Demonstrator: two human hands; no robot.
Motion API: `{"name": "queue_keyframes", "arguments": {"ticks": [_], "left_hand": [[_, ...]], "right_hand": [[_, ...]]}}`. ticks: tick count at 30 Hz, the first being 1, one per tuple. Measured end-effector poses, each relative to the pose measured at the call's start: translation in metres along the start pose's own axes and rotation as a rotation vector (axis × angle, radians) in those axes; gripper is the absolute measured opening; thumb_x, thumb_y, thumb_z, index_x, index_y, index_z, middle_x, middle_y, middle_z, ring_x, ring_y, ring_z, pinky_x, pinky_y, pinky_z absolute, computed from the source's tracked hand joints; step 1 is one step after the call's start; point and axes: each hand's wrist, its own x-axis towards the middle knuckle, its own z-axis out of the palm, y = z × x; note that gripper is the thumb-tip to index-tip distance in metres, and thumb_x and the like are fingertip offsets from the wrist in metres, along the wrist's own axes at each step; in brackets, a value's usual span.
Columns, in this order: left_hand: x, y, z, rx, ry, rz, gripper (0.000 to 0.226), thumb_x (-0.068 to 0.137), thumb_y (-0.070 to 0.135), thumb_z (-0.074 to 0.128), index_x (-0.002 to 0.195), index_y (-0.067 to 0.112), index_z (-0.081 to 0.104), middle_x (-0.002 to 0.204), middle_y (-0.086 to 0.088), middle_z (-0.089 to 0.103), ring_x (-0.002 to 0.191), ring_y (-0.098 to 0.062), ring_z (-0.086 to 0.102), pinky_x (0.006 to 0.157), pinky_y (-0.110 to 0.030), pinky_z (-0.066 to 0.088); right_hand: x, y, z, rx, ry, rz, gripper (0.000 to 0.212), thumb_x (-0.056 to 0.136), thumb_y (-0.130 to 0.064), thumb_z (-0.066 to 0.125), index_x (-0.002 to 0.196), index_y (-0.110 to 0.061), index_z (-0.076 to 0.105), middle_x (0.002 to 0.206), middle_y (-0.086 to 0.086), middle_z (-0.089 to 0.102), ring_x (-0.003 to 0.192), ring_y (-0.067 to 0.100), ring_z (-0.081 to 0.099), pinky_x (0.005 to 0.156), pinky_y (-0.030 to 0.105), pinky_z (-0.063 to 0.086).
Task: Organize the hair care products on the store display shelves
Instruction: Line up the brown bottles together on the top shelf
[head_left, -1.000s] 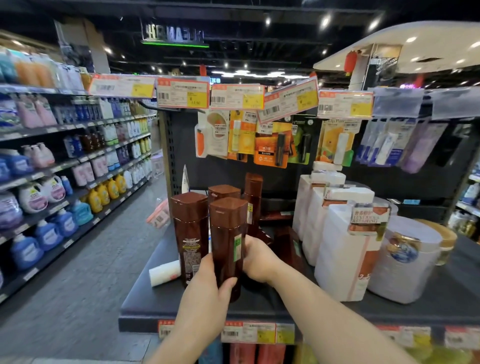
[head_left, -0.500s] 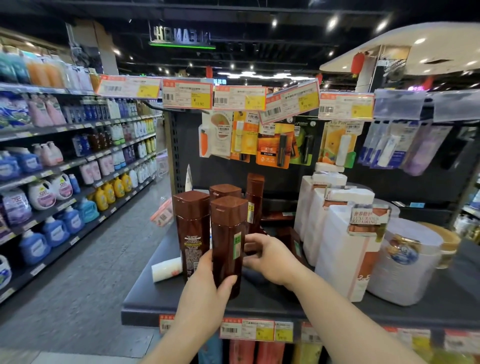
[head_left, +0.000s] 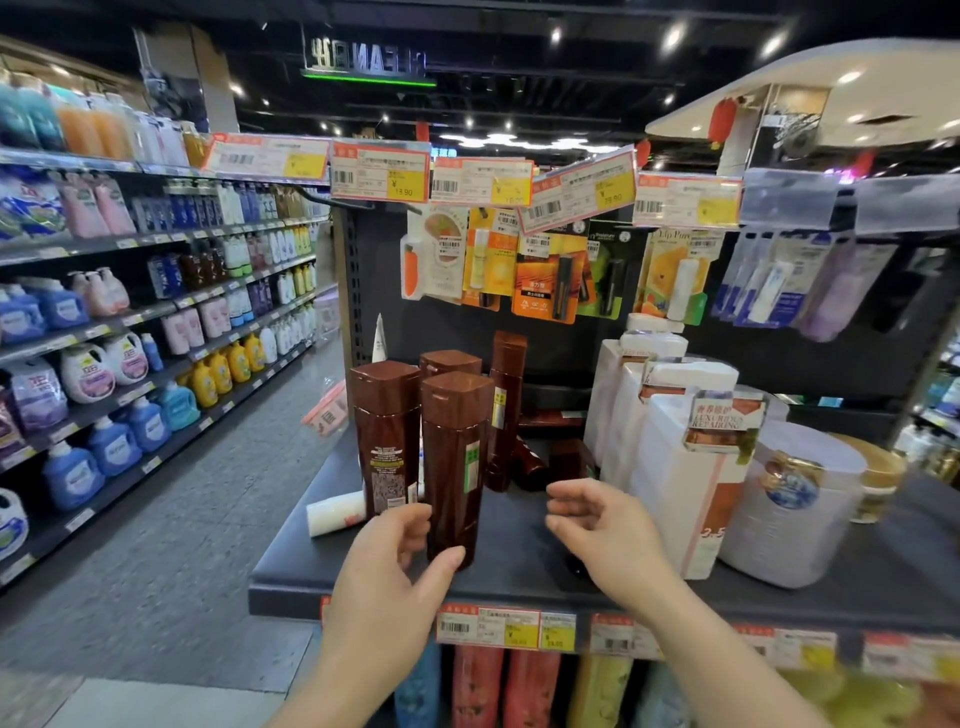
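Several dark brown shampoo bottles stand upright at the left of a dark shelf (head_left: 519, 577). My left hand (head_left: 395, 566) wraps around the base of the front brown bottle (head_left: 454, 457), thumb on its right side. A second brown bottle (head_left: 387, 431) stands just left of it, and a taller one (head_left: 506, 405) behind. More brown bottles (head_left: 530, 462) lie toppled at the back. My right hand (head_left: 602, 530) hovers empty with fingers spread, to the right of the front bottle, apart from it.
White boxed bottles (head_left: 680, 467) and a white tub (head_left: 795, 499) fill the shelf's right side. A white tube (head_left: 335, 512) lies at the shelf's left edge. Price tags and hanging lip balm cards hang above. A detergent aisle runs along the left.
My right hand has let go of the things behind the front bottle and pulled back to the right, opening. My left hand stays on the front bottle.
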Motion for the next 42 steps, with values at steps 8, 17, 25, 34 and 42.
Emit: {"name": "queue_keyframes", "arguments": {"ticks": [8,17,25,34,42], "left_hand": [[0.006,0.023,0.048,-0.080,-0.245,0.009,0.035,0.083,0.032,0.072,0.110,0.040,0.051,0.112,0.020,0.057,0.103,0.006,0.055,0.091,-0.016,0.048],[0.044,0.031,0.104,-0.091,-0.317,-0.056,0.046,0.084,0.030,0.073,0.125,0.020,0.054,0.118,0.004,0.060,0.103,-0.006,0.058,0.089,-0.021,0.046],[0.065,0.031,0.126,-0.016,-0.358,-0.117,0.059,0.084,0.031,0.072,0.135,0.020,0.045,0.133,-0.002,0.053,0.111,-0.013,0.055,0.091,-0.028,0.049],[0.082,0.046,0.131,0.010,-0.491,-0.354,0.047,0.073,0.031,0.081,0.107,0.009,0.057,0.097,-0.008,0.068,0.089,-0.023,0.067,0.073,-0.039,0.060],[0.076,0.039,0.118,-0.299,-0.541,-0.405,0.022,0.088,0.011,0.065,0.110,0.016,0.064,0.100,-0.005,0.071,0.091,-0.019,0.068,0.068,-0.033,0.054]], "right_hand": [[-0.016,0.002,-0.020,0.046,0.065,0.058,0.029,0.084,-0.007,0.070,0.103,-0.027,0.064,0.093,-0.006,0.069,0.083,0.004,0.065,0.069,0.012,0.050],[-0.029,0.009,-0.035,0.001,0.088,0.120,0.043,0.084,-0.009,0.071,0.120,-0.027,0.058,0.105,-0.013,0.064,0.092,-0.003,0.061,0.074,0.008,0.048],[-0.029,0.013,-0.030,-0.025,0.091,0.171,0.056,0.083,-0.013,0.072,0.133,-0.027,0.052,0.114,-0.011,0.062,0.101,0.001,0.060,0.089,0.020,0.051],[-0.035,0.015,-0.020,-0.133,0.085,0.121,0.067,0.084,-0.013,0.071,0.141,-0.031,0.041,0.123,-0.020,0.053,0.111,-0.005,0.047,0.096,0.015,0.040],[-0.036,0.012,-0.018,-0.070,0.080,0.080,0.067,0.081,-0.017,0.074,0.134,-0.040,0.040,0.100,-0.037,0.043,0.096,-0.015,0.048,0.086,0.007,0.039]]}}
